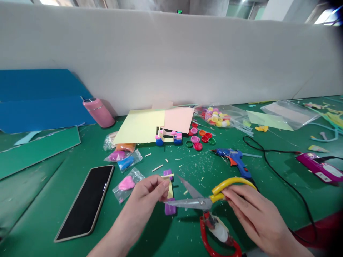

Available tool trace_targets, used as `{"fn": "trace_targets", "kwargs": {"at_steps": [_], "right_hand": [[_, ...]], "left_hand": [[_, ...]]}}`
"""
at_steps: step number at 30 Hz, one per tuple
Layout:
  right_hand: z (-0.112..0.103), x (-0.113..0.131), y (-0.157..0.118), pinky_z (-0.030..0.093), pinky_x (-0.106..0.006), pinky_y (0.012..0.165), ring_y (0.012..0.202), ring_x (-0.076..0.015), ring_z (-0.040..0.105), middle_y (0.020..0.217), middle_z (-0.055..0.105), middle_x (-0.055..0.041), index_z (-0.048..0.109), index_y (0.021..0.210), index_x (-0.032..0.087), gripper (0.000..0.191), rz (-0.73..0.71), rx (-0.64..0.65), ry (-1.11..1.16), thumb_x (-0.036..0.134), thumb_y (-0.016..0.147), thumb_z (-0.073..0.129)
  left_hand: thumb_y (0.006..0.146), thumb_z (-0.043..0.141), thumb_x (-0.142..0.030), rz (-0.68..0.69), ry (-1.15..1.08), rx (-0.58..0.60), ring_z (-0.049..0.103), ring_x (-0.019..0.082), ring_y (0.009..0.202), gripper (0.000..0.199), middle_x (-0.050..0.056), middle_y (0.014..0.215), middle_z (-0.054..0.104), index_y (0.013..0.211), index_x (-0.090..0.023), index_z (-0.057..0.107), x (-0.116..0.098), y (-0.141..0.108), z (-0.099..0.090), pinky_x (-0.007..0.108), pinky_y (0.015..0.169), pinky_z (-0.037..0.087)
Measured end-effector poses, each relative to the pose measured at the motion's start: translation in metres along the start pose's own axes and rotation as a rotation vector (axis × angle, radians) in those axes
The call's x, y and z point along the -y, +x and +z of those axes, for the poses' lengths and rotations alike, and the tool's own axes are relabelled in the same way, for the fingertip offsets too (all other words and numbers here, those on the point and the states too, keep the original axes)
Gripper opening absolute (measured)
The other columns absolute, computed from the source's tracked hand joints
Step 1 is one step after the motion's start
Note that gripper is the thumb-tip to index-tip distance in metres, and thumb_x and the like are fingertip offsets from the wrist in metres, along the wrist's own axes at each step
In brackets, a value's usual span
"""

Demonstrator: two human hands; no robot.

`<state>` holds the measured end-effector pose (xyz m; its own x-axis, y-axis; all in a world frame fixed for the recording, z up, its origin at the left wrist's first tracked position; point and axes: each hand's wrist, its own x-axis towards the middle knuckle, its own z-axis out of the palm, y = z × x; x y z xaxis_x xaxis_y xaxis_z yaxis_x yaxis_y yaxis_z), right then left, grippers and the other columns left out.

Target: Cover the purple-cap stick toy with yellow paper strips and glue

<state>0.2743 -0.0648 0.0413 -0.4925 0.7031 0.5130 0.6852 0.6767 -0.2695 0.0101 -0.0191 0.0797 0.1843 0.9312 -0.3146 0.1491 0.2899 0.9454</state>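
Note:
My left hand is closed in a pinch, with a short pale stick poking out past the fingertips. Beneath it on the green table lie purple blocks joined by a cream strip, partly hidden by the fingers. My right hand grips yellow-handled scissors by the handles. Their blades are spread and point left, the lower tip close to my left fingers. Below the scissors rests a red-handled tool, whose kind I cannot make out.
A phone and clay packets lie left. Behind are a small model car, coloured rings and a bag of caps. A blue glue gun, black cable and purple device occupy the right.

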Motion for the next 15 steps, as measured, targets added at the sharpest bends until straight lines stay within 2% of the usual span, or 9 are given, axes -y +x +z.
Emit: {"fn": "trace_targets", "kwargs": {"at_steps": [4, 8, 12, 15], "right_hand": [[0.002, -0.001, -0.001, 0.051, -0.031, 0.078, 0.093, -0.0203, 0.058, 0.102, 0.059, -0.012, 0.051, 0.117, 0.015, 0.034, 0.041, -0.016, -0.029, 0.008, 0.084, 0.046], [0.003, -0.007, -0.002, 0.053, -0.03, 0.077, 0.09, -0.0202, 0.061, 0.101, 0.062, -0.011, 0.056, 0.11, 0.016, 0.027, 0.194, -0.084, -0.06, 0.017, 0.085, 0.046], [0.007, -0.02, -0.008, 0.054, -0.033, 0.077, 0.093, -0.0222, 0.062, 0.102, 0.064, -0.0094, 0.057, 0.107, 0.018, 0.025, 0.322, -0.097, -0.095, 0.025, 0.085, 0.046], [0.011, -0.032, -0.013, 0.055, -0.035, 0.077, 0.093, -0.0231, 0.063, 0.102, 0.065, -0.0093, 0.058, 0.105, 0.018, 0.026, 0.38, -0.077, -0.122, 0.029, 0.086, 0.045]], "left_hand": [[0.083, 0.046, -0.038, 0.026, 0.047, -0.045, 0.042, 0.012, 0.057, 0.034, -0.003, 0.055, 0.046, 0.056, -0.019, 0.048, 0.004, -0.008, 0.001, 0.023, 0.057, 0.034], [0.085, 0.04, -0.04, 0.099, 0.189, -0.14, 0.042, 0.014, 0.057, 0.038, -0.002, 0.055, 0.043, 0.053, -0.02, 0.042, 0.013, -0.022, -0.006, 0.024, 0.057, 0.034], [0.084, 0.04, -0.039, 0.131, 0.456, -0.271, 0.041, 0.014, 0.056, 0.034, -0.002, 0.058, 0.039, 0.056, -0.021, 0.041, 0.035, -0.041, -0.03, 0.024, 0.054, 0.034], [0.08, 0.048, -0.035, 0.216, 0.598, -0.481, 0.037, 0.012, 0.052, 0.033, -0.004, 0.058, 0.03, 0.053, -0.021, 0.034, 0.061, -0.057, -0.058, 0.023, 0.05, 0.034]]}}
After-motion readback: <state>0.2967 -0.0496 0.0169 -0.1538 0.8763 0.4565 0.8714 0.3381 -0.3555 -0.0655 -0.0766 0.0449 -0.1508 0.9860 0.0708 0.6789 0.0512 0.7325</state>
